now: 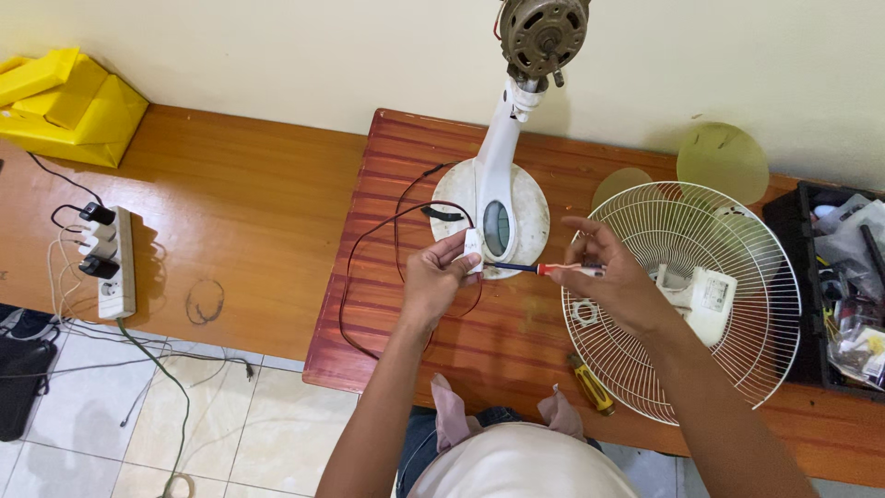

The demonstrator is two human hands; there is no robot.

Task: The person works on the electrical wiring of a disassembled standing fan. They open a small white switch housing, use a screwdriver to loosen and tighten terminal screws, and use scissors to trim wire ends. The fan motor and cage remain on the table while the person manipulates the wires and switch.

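Left hand pinching a small white plastic switch block above the reddish wooden worktop, right hand gripping a red-handled screwdriver tip against it, white fan stand behind, round white wire grille right, yellow-handled screwdriver near.

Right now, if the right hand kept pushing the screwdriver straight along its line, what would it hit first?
The right hand aims the screwdriver leftward; its tip meets the small white part that the left hand holds, seemingly already touching it.

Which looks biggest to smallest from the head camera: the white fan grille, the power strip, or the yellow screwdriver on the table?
1. White fan grille, by far the largest.
2. Power strip.
3. Yellow screwdriver, smallest.
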